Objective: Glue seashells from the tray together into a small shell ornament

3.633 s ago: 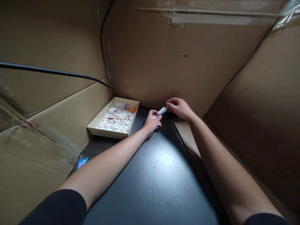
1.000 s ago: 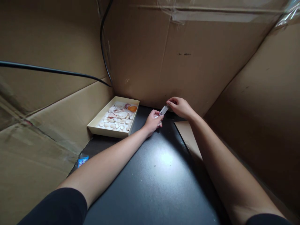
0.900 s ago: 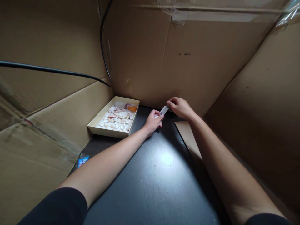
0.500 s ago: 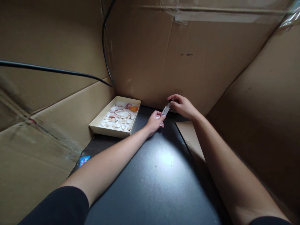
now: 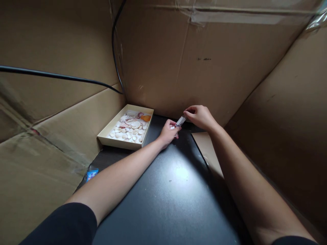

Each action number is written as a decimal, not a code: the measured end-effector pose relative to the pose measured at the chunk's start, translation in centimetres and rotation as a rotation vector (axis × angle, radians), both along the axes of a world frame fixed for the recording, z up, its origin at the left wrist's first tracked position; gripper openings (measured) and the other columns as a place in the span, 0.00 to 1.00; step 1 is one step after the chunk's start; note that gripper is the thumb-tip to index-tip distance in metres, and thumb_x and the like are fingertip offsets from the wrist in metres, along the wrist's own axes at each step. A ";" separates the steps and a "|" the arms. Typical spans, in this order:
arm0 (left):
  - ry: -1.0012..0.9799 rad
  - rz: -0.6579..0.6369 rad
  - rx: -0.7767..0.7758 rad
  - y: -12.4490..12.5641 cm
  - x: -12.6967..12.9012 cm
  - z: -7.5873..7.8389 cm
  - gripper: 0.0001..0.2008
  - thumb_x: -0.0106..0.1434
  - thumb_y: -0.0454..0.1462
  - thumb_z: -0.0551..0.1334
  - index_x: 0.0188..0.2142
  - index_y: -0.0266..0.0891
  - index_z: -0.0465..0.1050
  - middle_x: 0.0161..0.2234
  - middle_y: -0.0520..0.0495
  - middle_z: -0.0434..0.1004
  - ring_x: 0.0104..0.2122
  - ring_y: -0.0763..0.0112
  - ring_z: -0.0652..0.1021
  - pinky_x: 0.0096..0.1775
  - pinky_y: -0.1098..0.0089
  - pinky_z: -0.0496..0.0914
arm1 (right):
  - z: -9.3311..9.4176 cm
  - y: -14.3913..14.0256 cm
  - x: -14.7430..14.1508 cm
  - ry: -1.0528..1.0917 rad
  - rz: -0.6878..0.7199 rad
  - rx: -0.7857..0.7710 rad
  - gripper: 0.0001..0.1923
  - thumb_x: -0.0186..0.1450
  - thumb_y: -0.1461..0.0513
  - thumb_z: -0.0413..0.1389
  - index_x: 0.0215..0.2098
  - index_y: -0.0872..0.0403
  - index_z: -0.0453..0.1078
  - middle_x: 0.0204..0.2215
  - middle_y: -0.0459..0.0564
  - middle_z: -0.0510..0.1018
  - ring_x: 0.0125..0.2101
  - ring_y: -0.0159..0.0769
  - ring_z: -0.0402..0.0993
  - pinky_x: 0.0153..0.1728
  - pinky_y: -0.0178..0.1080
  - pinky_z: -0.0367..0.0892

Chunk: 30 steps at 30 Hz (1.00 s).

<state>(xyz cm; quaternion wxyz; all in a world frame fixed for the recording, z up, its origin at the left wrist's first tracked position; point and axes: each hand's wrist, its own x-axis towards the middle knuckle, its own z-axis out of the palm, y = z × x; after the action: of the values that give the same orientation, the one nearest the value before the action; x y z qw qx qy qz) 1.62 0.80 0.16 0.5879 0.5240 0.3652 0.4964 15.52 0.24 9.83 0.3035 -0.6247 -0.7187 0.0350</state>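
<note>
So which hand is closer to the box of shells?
Left. The left hand sits just right of the box of shells; the right hand is farther right, beyond the small tube they share.

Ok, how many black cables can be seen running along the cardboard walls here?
2. One black cable crosses the left cardboard wall toward the corner; the other cable drops down that corner from the top edge. Whether they join is unclear.

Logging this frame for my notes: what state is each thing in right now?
left hand: closed on the lower end of the small tube
right hand: pinching the tube's upper end
small tube: held tilted between both hands, above the tabletop
shallow box: open, filled with shells
black tabletop: glare spot at centre
black cable: hanging along the cardboard wall
</note>
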 end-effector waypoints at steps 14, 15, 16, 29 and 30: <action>0.006 -0.015 -0.011 0.0 -0.1 0.2 0.10 0.59 0.31 0.61 0.33 0.39 0.56 0.20 0.60 0.65 0.13 0.82 0.67 0.16 0.79 0.54 | 0.5 -0.1 0.0 0.054 0.084 0.048 0.12 0.52 0.64 0.56 0.35 0.56 0.76 0.28 0.47 0.77 0.27 0.29 0.68 0.31 0.32 0.61; 0.004 -0.016 -0.009 0.0 -0.1 0.1 0.10 0.59 0.31 0.61 0.33 0.39 0.56 0.20 0.60 0.65 0.13 0.82 0.67 0.16 0.80 0.54 | 0.4 0.0 0.1 0.064 0.080 0.046 0.12 0.52 0.63 0.57 0.35 0.56 0.75 0.29 0.47 0.77 0.28 0.30 0.68 0.31 0.32 0.61; 0.002 -0.017 -0.006 0.0 -0.1 0.1 0.10 0.59 0.31 0.61 0.34 0.39 0.56 0.20 0.60 0.65 0.13 0.82 0.67 0.16 0.80 0.54 | 0.4 0.0 0.1 0.075 0.075 0.047 0.12 0.53 0.63 0.57 0.35 0.56 0.75 0.29 0.47 0.77 0.28 0.30 0.69 0.31 0.32 0.62; -0.001 -0.025 -0.019 0.0 0.0 0.2 0.11 0.59 0.32 0.61 0.33 0.39 0.57 0.21 0.60 0.65 0.13 0.82 0.67 0.16 0.80 0.53 | -0.7 0.6 0.1 0.168 0.205 0.114 0.19 0.52 0.71 0.49 0.41 0.56 0.72 0.38 0.50 0.79 0.34 0.31 0.73 0.37 0.33 0.66; 0.001 -0.025 -0.019 0.0 -0.1 0.3 0.11 0.58 0.32 0.61 0.33 0.39 0.57 0.21 0.60 0.65 0.13 0.82 0.67 0.16 0.80 0.54 | -0.7 0.6 0.1 0.159 0.206 0.113 0.20 0.52 0.71 0.49 0.41 0.56 0.72 0.37 0.49 0.78 0.33 0.30 0.72 0.37 0.33 0.66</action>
<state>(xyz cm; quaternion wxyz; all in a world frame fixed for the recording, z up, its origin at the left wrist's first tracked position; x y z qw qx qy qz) 1.55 0.83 0.43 0.5991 0.5231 0.3636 0.4850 15.60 0.85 9.10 0.3890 -0.5246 -0.7536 0.0748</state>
